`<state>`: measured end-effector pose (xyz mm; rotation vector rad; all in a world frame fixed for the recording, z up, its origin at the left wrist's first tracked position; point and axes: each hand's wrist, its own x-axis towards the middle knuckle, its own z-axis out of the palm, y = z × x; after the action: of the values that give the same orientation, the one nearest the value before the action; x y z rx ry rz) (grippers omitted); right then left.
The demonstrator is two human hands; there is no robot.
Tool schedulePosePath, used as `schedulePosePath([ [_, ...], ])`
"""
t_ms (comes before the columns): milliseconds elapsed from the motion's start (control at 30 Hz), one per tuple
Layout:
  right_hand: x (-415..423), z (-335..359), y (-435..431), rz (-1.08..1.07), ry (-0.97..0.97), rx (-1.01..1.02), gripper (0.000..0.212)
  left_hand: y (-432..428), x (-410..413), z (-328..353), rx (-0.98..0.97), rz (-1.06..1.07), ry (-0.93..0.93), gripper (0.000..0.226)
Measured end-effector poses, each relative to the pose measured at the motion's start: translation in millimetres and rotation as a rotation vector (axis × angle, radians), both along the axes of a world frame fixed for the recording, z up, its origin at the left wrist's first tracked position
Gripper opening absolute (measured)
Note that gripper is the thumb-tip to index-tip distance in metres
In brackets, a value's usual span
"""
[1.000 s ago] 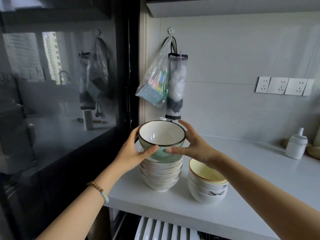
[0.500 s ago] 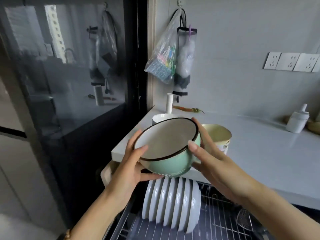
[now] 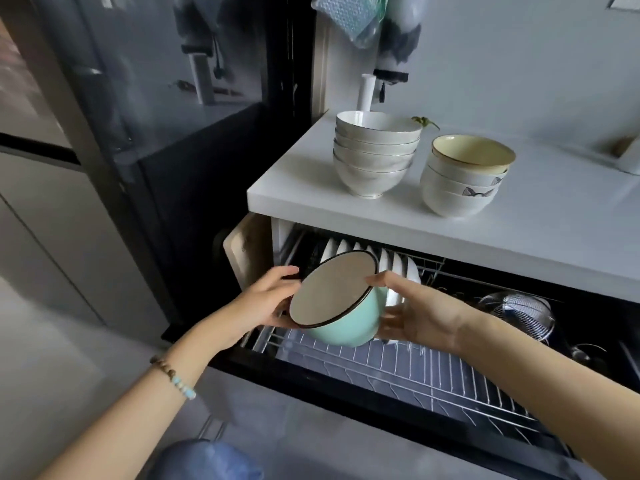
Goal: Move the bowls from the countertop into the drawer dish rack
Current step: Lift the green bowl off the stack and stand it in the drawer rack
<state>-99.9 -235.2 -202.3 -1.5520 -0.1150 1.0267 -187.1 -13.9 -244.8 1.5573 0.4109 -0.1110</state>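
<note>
I hold a mint-green bowl (image 3: 341,306) with a dark rim, tilted on its side, its opening facing me. My left hand (image 3: 265,299) grips its left rim and my right hand (image 3: 419,311) cups its right side. The bowl hangs just above the wire dish rack (image 3: 415,372) of the open drawer, in front of a row of upright white plates (image 3: 398,268). On the white countertop (image 3: 540,216) stand a stack of several white bowls (image 3: 375,154) and a shorter stack topped by a yellow-lined bowl (image 3: 467,174).
A metal strainer (image 3: 519,311) lies at the drawer's right. A wooden cutting board (image 3: 247,247) stands beside the cabinet's left wall. A dark glass door (image 3: 166,109) runs along the left. Bags hang on the wall (image 3: 353,15) above the counter's back corner.
Both hands lifted the green bowl off the white stack, tipped it on its side and carried it down to the open drawer rack. My view dropped lower.
</note>
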Motion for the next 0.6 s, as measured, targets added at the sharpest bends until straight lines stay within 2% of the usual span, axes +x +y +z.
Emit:
schedulePosePath([
  [100, 8.8, -16.7, 1.6, 0.019, -0.054, -0.117, 0.041, 2.8, 8.9, -1.5, 0.235, -0.184, 0.130, 0.031],
  [167, 17.0, -27.6, -4.7, 0.008, -0.067, -0.178, 0.040, -3.9, 18.6, -2.8, 0.310, -0.341, 0.200, 0.030],
  [300, 28.2, -43.3, -28.3, 0.032, -0.050, -0.278, 0.036, -34.0, 43.2, -8.0, 0.334, -0.596, 0.269, 0.035],
  [367, 32.3, -50.6, -45.5, 0.036, -0.028, -0.327, 0.046, -53.2, 54.7, -12.2, 0.347, -0.738, 0.290, 0.034],
  [467, 37.4, -57.1, -74.1, 0.030, 0.010, -0.395, 0.058, -85.1, 71.1, -19.6, 0.258, -0.928, 0.312, 0.033],
  [600, 46.4, -58.6, -122.3, 0.037, -0.007, -0.480, 0.063, -127.8, 93.9, -28.8, 0.186, -1.025, 0.359, 0.040],
])
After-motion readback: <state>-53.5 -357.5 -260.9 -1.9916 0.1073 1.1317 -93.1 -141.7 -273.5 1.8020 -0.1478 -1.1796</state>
